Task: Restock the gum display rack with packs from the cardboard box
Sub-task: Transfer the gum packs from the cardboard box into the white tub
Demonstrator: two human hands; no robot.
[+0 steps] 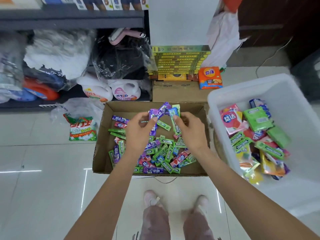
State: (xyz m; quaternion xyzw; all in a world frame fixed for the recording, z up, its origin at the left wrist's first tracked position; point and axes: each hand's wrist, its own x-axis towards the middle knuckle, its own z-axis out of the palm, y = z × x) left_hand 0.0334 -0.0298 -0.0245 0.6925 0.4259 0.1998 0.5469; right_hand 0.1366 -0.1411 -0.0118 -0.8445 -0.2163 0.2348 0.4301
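An open cardboard box (103, 153) lies on the floor below me, with several green, purple, blue and red gum packs (162, 153) heaped in it. Above the box my left hand (138, 130) grips a few purple packs (154, 114). My right hand (188, 130) holds a bunch of blue and green packs (174, 118) beside them, and the two bunches touch. The yellow-green tiered gum display rack (180, 59) stands behind the box on a carton, its tiers looking bare.
A white plastic bin (259, 87) with bagged gum and sweets stands right of the box. Left is a washing powder bag (81, 129); detergent jugs (110, 90) and wrapped goods fill the low shelf. An orange packet (209, 77) leans by the rack. My feet (174, 200) stand on tile.
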